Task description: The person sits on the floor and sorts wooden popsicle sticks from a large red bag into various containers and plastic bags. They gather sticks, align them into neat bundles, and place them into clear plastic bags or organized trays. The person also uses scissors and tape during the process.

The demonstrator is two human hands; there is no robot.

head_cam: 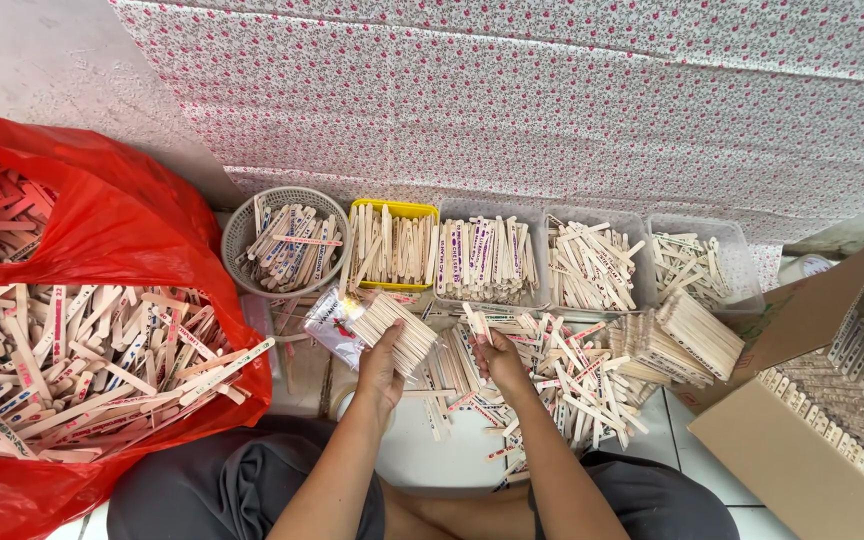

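A thick bundle of flat pale wooden sticks (397, 330) sits in the left hand (380, 368), fingers wrapped tightly around it, near the middle of the floor. Just right, the right hand (500, 362) pinches a single wooden stick (476, 322) over a loose heap of printed sticks (562, 385). Beyond the hands stands a row: a round grey mesh basket (242, 228), a yellow tray (394, 210) and clear plastic tubs (642, 228), all filled. A red plastic bag (122, 215) spills sticks at left; an open cardboard box (802, 450) sits at right.
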